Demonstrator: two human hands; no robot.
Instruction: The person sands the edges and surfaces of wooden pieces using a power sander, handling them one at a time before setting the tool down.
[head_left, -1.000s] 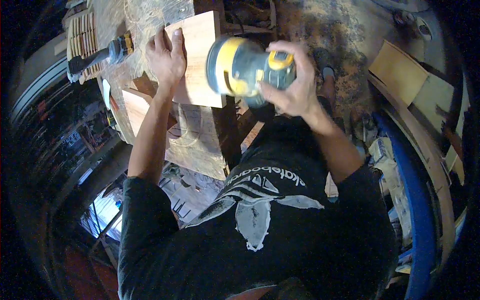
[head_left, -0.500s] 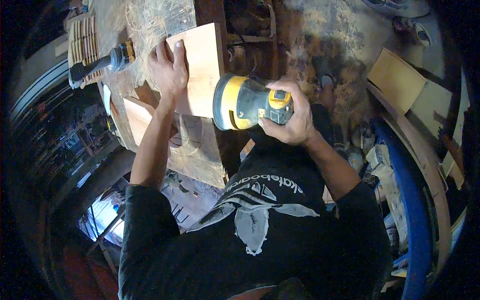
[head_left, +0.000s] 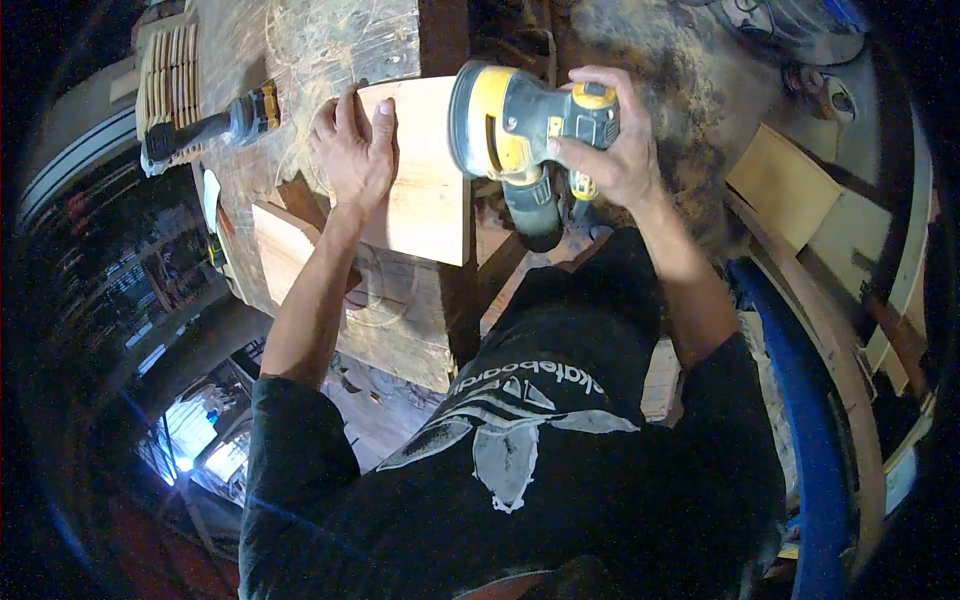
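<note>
A pale wooden board (head_left: 425,190) lies on the workbench, its right edge at the bench's edge. My left hand (head_left: 355,150) grips it near its left side, fingers bent over and thumb on top. In my right hand (head_left: 615,150) is a yellow and black orbital sander (head_left: 505,120), held by its rounded top. The sander is tipped sideways with its round pad facing left, overlapping the board's right edge in this view. Its dark dust canister (head_left: 532,212) points toward my body.
On the workbench (head_left: 300,50), a second yellow and black power tool (head_left: 235,118) lies by a stack of thin wooden pieces (head_left: 170,65). A wooden block (head_left: 285,245) sits beside my left forearm. Panels (head_left: 785,190) and a blue beam (head_left: 800,370) stand at right.
My right hand has moved the sander up and to the right in view and turned it, so its dust canister now shows. The board and left hand appear slightly lower and further right.
</note>
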